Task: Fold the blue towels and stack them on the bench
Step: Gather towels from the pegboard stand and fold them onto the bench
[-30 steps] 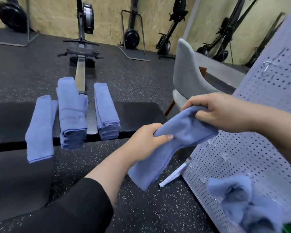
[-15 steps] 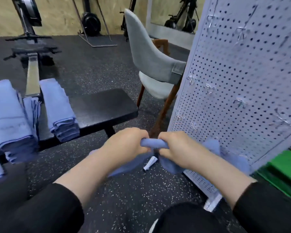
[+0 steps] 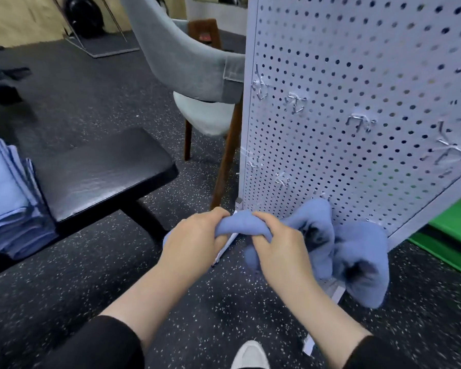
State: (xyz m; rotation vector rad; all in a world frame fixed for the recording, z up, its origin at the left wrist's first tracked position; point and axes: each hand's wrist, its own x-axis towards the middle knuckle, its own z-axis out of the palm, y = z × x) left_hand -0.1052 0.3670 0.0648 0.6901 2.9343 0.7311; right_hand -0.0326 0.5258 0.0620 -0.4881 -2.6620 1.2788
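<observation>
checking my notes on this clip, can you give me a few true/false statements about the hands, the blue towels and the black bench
1. Both hands grip one bunched blue towel. True: the left hand and right hand curl round it.
2. The padded black bench carries folded blue towels at its left end. True.
3. The grey upholstered chair lies tipped over. False: it stands upright on its wooden legs.
4. More crumpled blue towels hang low on the white perforated metal panel. True.
5. The towel in the hands is neatly folded. False: it is bunched.
</observation>
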